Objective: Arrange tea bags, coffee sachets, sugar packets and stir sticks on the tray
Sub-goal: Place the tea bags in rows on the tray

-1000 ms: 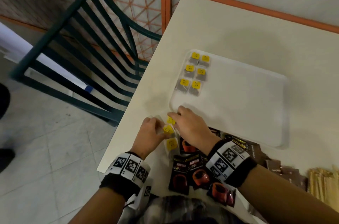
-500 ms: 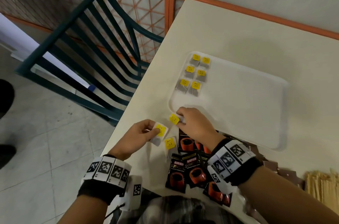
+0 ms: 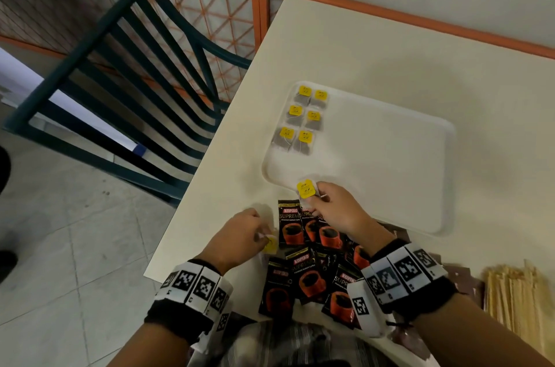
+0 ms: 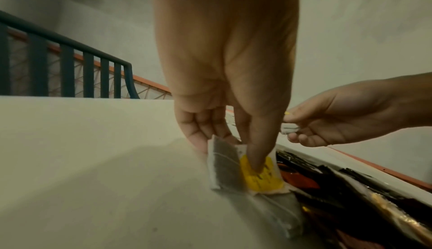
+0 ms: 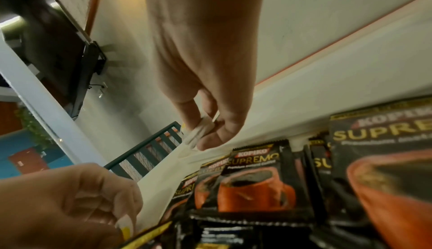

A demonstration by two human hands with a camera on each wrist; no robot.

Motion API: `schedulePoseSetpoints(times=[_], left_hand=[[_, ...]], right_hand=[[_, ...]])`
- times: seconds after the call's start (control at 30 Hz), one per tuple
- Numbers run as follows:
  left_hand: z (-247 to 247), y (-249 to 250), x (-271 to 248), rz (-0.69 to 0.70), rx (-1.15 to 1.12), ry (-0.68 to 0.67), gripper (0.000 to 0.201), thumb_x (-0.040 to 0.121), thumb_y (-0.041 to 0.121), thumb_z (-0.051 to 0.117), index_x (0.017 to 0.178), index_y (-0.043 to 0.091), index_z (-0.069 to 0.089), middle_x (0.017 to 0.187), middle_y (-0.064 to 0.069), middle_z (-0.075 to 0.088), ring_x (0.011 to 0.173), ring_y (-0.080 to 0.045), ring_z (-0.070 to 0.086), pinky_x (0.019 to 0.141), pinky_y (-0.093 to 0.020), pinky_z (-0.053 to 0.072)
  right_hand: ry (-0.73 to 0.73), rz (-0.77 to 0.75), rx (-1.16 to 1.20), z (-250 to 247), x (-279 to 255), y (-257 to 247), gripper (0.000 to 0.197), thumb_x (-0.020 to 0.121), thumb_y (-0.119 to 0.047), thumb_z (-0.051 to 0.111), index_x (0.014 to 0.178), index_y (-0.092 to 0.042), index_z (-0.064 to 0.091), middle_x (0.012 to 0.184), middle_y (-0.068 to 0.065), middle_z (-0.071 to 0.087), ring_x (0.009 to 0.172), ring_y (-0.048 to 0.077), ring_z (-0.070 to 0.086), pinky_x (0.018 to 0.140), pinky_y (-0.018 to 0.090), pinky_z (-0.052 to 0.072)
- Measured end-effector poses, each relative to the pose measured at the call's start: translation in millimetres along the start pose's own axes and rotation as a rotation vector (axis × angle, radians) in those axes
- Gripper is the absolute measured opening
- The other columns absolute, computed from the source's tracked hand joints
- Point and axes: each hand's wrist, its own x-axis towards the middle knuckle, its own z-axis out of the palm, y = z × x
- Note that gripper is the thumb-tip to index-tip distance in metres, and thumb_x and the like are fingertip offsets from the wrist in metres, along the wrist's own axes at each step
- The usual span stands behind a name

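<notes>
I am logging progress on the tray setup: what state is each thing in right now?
Tray: on the table, six tea bags laid in pairs at its far left corner.
Right hand: pinching a tea bag over the tray's near edge.
Left hand: pressing another tea bag on the table.
Coffee sachets: piled off the tray.
Stir sticks: off the tray.

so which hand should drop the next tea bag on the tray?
Right hand: it pinches a tea bag at the tray edge. Left hand grips its bag back on the table.
</notes>
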Motion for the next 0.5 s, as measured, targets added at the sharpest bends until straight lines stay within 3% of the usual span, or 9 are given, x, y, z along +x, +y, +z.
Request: schedulePoseSetpoints(times=[0.07,0.13,0.3,0.4,0.5], left_hand=[[1.0,-2.0,-1.3,0.02,-0.06,0.029,0.015,0.085,0.015,0.062,0.096,0.008,0.069,0.099,0.001,0.048,0.078,-0.007,0.05,0.069,-0.005,0.039],[1.2,-3.2,-3.3,0.027,-0.113,0.048,0.012,0.084,0.011,0.063,0.093,0.005,0.068,0.097,0.004,0.044,0.074,0.0,0.047,0.065,-0.002,0.038],[-0.7,-3.5,-7.9,0.012,-0.171,0.08,0.006,0.083,0.017,0.061,0.086,0.013,0.063,0.08,0.012,0.052,0.075,-0.003,0.051,0.066,-0.014,0.041],[5.5,-4.8,-11.4,0.017,-0.072,0.045,0.035,0.073,0.043,0.055,0.091,0.015,0.065,0.091,0.008,0.048,0.087,-0.013,0.05,0.078,-0.029,0.045],[15.1,1.1,-13.0,0.003,0.032,0.018,0.024,0.077,0.035,0.063,0.094,0.017,0.061,0.098,0.008,0.041,0.091,-0.014,0.045,0.078,-0.026,0.041]], right_hand=[[0.005,0.022,0.08,0.3,-0.9,1.0,0.023,0.093,-0.022,0.053,0.113,-0.012,0.059,0.107,0.004,0.064,0.077,0.016,0.06,0.076,0.033,0.052],[0.011,0.036,0.144,0.8,-1.5,0.7,0.022,0.092,-0.022,0.056,0.113,-0.015,0.056,0.106,0.001,0.062,0.074,0.012,0.059,0.065,0.022,0.049],[-0.005,0.039,0.199,2.8,-3.4,0.8,0.023,0.092,-0.015,0.054,0.115,-0.01,0.055,0.107,0.002,0.06,0.066,0.007,0.056,0.054,0.012,0.046],[-0.018,0.029,0.209,3.8,-5.0,1.2,0.021,0.092,-0.016,0.054,0.113,-0.01,0.055,0.104,0.0,0.06,0.065,0.007,0.054,0.055,0.012,0.045],[-0.03,0.007,0.196,5.8,-5.2,0.6,0.014,0.092,-0.018,0.055,0.105,-0.015,0.056,0.1,-0.003,0.06,0.069,0.007,0.055,0.061,0.018,0.047]])
